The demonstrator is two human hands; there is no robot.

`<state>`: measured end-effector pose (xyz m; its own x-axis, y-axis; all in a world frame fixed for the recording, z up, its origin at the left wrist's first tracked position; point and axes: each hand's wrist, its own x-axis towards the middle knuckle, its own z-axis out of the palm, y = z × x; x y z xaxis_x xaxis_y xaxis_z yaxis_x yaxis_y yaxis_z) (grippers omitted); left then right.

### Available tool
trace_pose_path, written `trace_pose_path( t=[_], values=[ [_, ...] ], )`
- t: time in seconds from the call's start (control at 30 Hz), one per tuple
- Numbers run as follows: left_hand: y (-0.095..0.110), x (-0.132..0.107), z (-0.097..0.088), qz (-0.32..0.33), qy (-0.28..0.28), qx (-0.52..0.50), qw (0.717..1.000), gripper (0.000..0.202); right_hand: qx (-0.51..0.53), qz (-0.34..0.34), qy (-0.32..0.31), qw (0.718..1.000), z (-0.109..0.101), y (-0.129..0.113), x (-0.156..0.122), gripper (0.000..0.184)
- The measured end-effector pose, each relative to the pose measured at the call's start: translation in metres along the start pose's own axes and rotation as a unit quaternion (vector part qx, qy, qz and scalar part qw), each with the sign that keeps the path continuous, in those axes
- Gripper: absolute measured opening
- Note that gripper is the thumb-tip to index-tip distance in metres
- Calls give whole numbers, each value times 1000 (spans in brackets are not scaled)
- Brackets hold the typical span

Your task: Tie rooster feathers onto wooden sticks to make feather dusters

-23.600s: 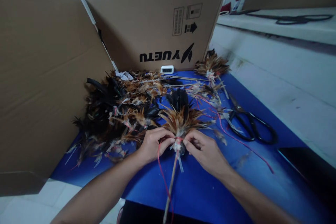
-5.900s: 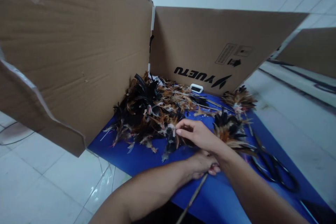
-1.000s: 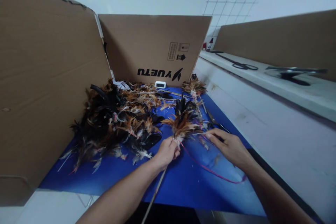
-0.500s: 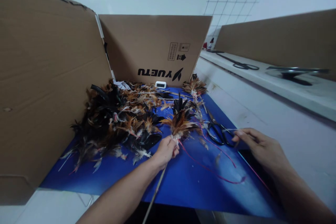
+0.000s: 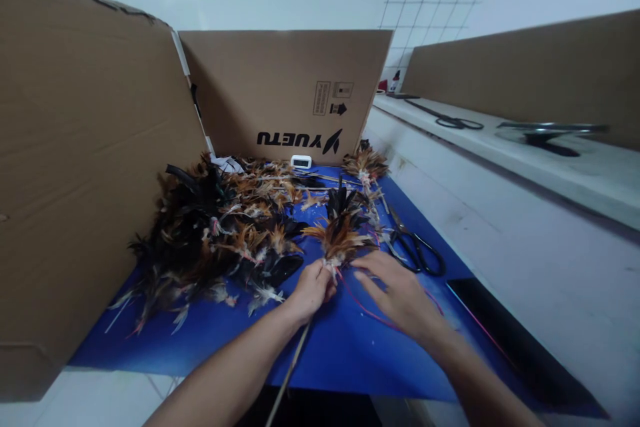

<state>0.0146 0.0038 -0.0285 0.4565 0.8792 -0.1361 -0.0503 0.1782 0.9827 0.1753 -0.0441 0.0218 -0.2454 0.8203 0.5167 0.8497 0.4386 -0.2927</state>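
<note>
Just beyond the hands: brown-and-black feather bundle (image 5: 343,235) on a thin wooden stick (image 5: 294,363).
The left hand (image 5: 311,290) is closed around the bundle's pale base; the stick extends below it, past the near edge of the blue counter (image 5: 335,360). The right hand (image 5: 393,285) is beside the base, thumb and forefinger parted; contact cannot be determined. Thin red string (image 5: 361,307) runs from the base toward the right wrist. Black-handled metal scissors (image 5: 418,252) lie beyond the right hand; a brown-and-black feather pile (image 5: 220,233) lies left of the left hand.
</note>
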Motion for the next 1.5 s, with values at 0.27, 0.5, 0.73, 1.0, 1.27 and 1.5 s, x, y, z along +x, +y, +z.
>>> trace_pose_path(
  t=[0.27, 0.5, 0.73, 1.0, 1.27, 1.5],
  values=[
    [-11, 2, -1, 62, -6, 28, 998, 40, -197, -103, -112, 969, 29, -31, 36, 13],
    [-9, 1, 0, 48, -17, 37, 998, 33, -66, -19, -88, 994, 30, -19, 40, 20],
    [-6, 1, 1, 24, -9, 34, 999, 24, 227, 207, -3, 952, 6, -5, 45, 17],
    [-4, 1, 1, 2, 6, 21, 1000, 23, 575, 332, 75, 744, -23, 1, 44, 24],
    [-1, 1, 2, -10, 4, 19, 1000, 20, 592, 332, 146, 720, -46, 31, 26, 22],
    [-3, 1, 2, -22, 8, 2, 1000, 26, 570, 312, 225, 726, -60, 37, 26, 15]
  ],
)
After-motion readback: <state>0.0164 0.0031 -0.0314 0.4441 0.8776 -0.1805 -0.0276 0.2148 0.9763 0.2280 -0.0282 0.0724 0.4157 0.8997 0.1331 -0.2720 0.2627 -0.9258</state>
